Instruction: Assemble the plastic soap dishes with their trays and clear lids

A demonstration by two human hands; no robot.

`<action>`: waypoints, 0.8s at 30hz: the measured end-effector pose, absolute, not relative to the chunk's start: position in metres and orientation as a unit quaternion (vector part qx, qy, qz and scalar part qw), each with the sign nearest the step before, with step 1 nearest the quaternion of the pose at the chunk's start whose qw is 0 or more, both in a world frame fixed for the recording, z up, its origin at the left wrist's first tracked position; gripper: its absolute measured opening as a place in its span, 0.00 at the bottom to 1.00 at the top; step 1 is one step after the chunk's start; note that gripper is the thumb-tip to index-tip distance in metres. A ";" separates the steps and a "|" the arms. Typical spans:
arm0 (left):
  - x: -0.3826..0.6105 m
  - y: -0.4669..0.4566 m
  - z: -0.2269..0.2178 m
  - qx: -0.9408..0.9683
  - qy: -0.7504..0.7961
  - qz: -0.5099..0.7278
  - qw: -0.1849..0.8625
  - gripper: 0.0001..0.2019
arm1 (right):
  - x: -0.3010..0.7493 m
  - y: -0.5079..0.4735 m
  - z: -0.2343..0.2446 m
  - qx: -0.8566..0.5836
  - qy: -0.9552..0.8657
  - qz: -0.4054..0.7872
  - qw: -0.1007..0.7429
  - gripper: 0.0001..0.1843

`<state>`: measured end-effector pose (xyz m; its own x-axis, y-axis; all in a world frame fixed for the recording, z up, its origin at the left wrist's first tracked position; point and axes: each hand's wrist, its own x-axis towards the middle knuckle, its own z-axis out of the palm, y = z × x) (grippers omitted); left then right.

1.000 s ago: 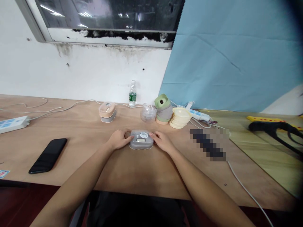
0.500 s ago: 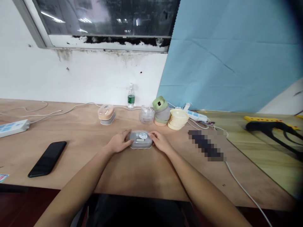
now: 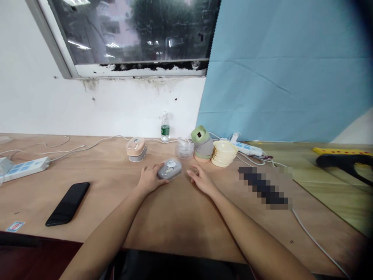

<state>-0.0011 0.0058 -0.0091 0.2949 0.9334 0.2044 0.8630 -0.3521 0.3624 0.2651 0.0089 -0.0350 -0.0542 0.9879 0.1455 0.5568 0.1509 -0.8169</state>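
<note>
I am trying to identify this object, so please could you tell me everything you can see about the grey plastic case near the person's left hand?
The grey plastic case is a flat, rounded oblong box with a smooth, slightly glossy surface. Its top carries a round white label and a pale oblong patch. It sits at a slant above the wooden table top, with its long side running diagonally. The left hand holds its left end, while the right hand does not touch it. Any opening or seam is too small to tell.

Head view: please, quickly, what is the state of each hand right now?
Left hand: closed on the grey plastic box, holding it.
Right hand: open, holding nothing.
</note>
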 end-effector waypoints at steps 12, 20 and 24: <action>-0.020 0.022 -0.023 0.692 0.685 0.225 -0.046 0.29 | 0.262 0.001 -0.034 -0.546 -0.750 0.233 0.292 0.24; -0.022 0.039 -0.021 0.651 0.708 0.251 -0.114 0.26 | 0.262 0.002 -0.034 -0.538 -0.759 0.222 0.291 0.23; -0.022 0.040 -0.017 0.663 0.691 0.265 -0.113 0.19 | 0.262 0.001 -0.033 -0.524 -0.767 0.229 0.290 0.21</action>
